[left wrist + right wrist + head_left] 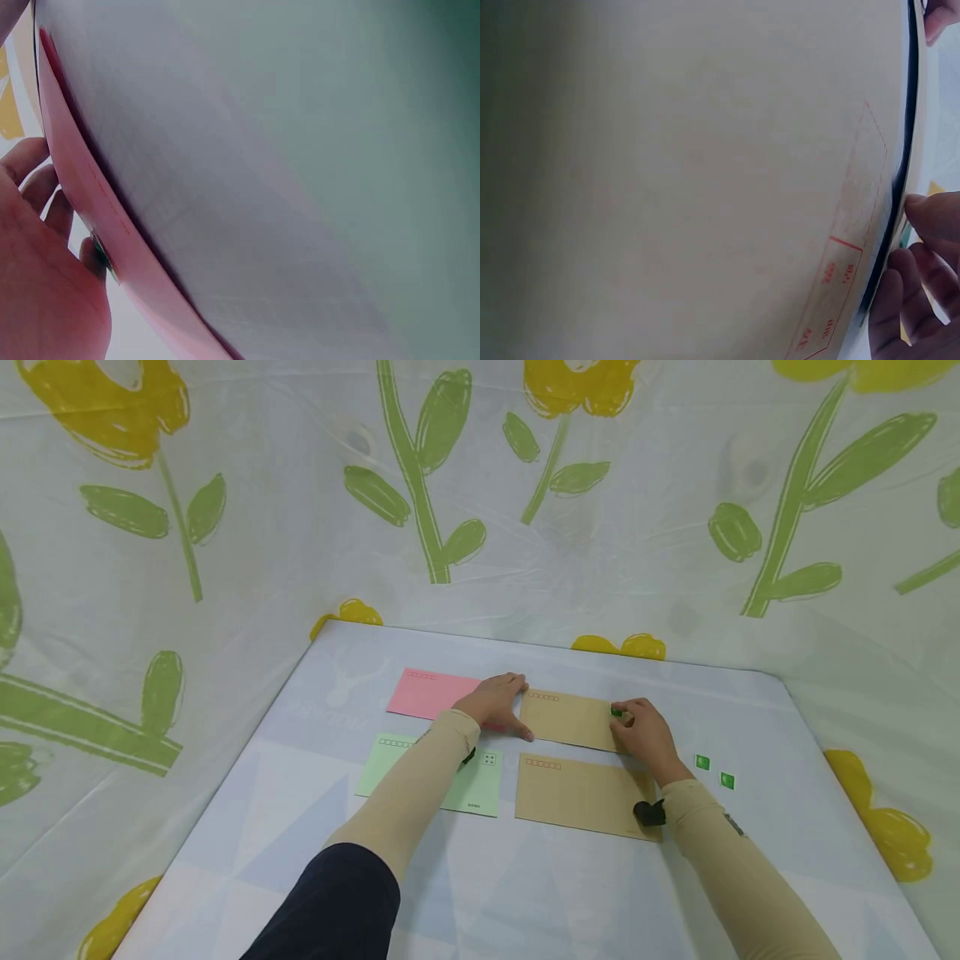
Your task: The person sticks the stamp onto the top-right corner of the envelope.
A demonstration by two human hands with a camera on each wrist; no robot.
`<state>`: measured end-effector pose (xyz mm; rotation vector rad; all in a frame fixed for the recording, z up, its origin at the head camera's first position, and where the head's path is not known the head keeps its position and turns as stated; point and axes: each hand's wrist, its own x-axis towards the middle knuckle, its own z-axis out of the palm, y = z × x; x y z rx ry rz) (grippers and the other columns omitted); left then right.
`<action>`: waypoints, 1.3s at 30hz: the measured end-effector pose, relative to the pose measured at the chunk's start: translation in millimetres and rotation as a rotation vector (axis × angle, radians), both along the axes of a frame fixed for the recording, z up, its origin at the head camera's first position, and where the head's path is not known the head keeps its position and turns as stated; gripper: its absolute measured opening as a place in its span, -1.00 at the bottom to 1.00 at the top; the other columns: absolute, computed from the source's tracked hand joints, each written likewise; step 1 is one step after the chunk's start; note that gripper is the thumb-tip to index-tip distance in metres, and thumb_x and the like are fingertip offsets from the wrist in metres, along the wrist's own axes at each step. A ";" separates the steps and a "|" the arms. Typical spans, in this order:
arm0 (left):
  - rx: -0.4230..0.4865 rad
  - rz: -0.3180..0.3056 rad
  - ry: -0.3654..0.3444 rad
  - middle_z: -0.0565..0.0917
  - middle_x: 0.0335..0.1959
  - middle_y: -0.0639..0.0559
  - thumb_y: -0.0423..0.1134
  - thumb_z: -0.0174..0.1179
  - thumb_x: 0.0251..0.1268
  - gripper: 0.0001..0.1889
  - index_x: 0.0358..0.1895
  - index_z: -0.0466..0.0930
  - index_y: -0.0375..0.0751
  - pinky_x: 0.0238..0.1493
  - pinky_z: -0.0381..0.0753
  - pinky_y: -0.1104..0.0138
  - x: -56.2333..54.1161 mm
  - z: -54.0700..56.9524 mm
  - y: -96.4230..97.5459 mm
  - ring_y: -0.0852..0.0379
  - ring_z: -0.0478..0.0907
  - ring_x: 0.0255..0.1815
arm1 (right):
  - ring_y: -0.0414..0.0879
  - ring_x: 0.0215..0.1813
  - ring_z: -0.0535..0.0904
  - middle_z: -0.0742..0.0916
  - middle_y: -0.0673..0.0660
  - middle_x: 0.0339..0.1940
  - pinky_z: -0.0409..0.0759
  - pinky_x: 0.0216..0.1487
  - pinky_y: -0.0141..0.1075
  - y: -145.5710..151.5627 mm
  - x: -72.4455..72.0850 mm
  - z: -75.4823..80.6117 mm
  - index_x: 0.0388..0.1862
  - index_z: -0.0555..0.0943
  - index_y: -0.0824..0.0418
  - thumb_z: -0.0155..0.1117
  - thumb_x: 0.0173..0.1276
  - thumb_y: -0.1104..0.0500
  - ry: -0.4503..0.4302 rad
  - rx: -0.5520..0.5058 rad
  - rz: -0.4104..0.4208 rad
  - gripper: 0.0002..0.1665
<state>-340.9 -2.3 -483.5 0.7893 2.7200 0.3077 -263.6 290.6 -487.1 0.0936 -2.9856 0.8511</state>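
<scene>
My left hand (493, 703) reaches over the pink envelope (420, 693), its fingers spread, thumb and fingertips at the left edge of the upper brown envelope (566, 718). A small green stamp (103, 255) shows on the pink envelope beside that hand in the left wrist view. At the upper right corner of the upper brown envelope, my right hand (647, 735) pinches a green stamp (616, 711) between thumb and finger; the fingers partly cover it. The lower brown envelope (577, 793) lies below, partly under the right wrist, and fills most of the right wrist view.
A light green envelope (476, 785) lies under the left forearm, with a small square mark at its upper right corner. Two loose green stamps (702, 762) lie on the table (480, 877) right of the envelopes. A flower-printed curtain (262, 485) hangs around the table.
</scene>
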 end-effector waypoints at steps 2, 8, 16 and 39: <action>0.001 0.003 0.001 0.14 0.62 0.00 0.44 0.45 -0.10 0.21 0.60 0.13 -0.07 0.62 0.04 0.25 0.2 0.2 0.0 0.04 0.05 0.63 | 0.25 0.04 0.60 0.52 0.42 0.27 0.62 0.04 0.12 0.4 0.2 0.0 0.26 0.58 0.41 0.23 0.50 0.21 0.001 0.007 0.009 -0.57; 0.004 0.006 0.001 0.16 0.62 0.00 0.44 0.46 -0.10 0.21 0.60 0.13 -0.08 0.62 0.05 0.25 1.4 2.5 -0.3 0.04 0.07 0.62 | 0.27 0.05 0.59 0.53 0.43 0.24 0.61 0.08 0.14 0.0 1.2 0.3 0.25 0.59 0.43 0.23 0.50 0.21 -0.002 0.014 0.022 -0.57; 0.006 0.000 0.002 0.17 0.61 0.00 0.44 0.46 -0.11 0.21 0.59 0.14 -0.08 0.62 0.06 0.25 0.7 2.6 -0.1 0.05 0.08 0.62 | 0.29 0.07 0.58 0.54 0.44 0.25 0.60 0.11 0.16 -0.1 0.9 0.1 0.24 0.59 0.43 0.21 0.51 0.21 0.000 0.016 0.023 -0.57; 0.004 0.009 -0.018 0.11 0.64 0.01 0.45 0.44 -0.09 0.22 0.60 0.11 -0.06 0.63 0.00 0.24 -1.4 -0.6 0.1 0.05 0.01 0.64 | 0.28 0.05 0.58 0.54 0.44 0.23 0.59 0.10 0.15 1.3 0.6 -0.9 0.23 0.60 0.43 0.19 0.51 0.20 0.000 0.026 0.029 -0.57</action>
